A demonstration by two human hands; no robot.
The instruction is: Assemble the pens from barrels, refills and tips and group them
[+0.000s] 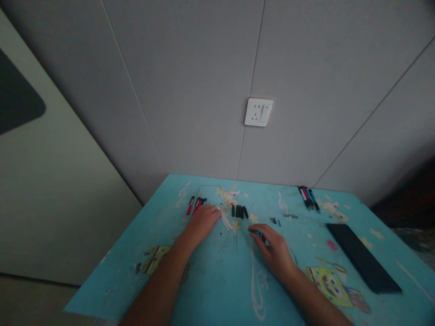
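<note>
My left hand (203,222) lies low over the table, palm down and fingers stretched forward, its fingertips beside several thin white pen refills (225,222). Just beyond it are red pen barrels (196,205), partly covered by the hand. Between thumb and fingers, my right hand (274,248) pinches a small blue pen part (258,234) with a dark tip pointing left. Several short black tubes (239,211), like pen grips, stand in a row between and beyond the hands. Whether the left fingers touch a refill is hard to see.
Small dark pieces (276,221) and a group of little grey parts (291,216) lie right of the black tubes. Several pens (309,199) rest at the back right. A long dark flat case (363,258) lies on the right. Behind the table (217,280) rises a wall with a socket (258,112).
</note>
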